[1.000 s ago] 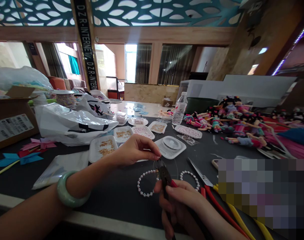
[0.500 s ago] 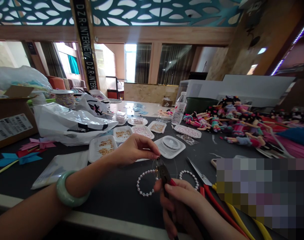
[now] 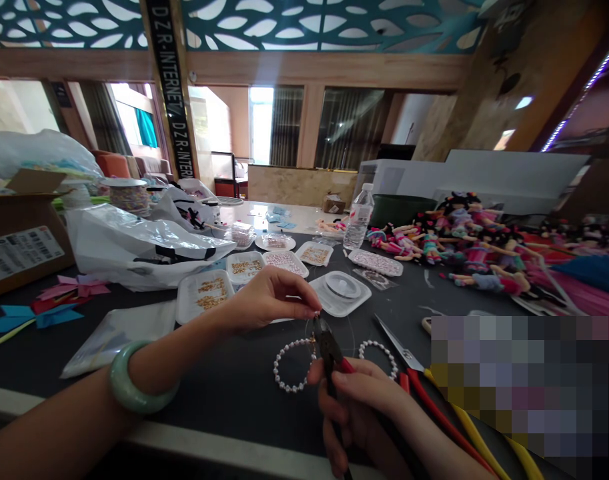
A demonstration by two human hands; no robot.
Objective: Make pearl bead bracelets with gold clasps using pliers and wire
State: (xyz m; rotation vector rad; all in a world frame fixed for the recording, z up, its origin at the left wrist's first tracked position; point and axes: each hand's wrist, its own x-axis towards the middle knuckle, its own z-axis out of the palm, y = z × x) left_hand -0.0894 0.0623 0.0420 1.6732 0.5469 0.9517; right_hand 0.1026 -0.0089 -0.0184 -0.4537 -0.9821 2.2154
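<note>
Dark table (image 3: 224,380) under everything, left hand (image 3: 274,300) pinched, right hand (image 3: 359,407) wrapped round pliers (image 3: 329,347), beaded loop (image 3: 275,367) on table just beside, likely for reach, tiny unclear piece (image 3: 317,313) in the pinch, presumably steadied for the pliers.

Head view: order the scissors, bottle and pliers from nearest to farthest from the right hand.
1. Pliers: held in the right hand.
2. Scissors: just to its right, on the table.
3. Bottle: standing much farther back.
</note>
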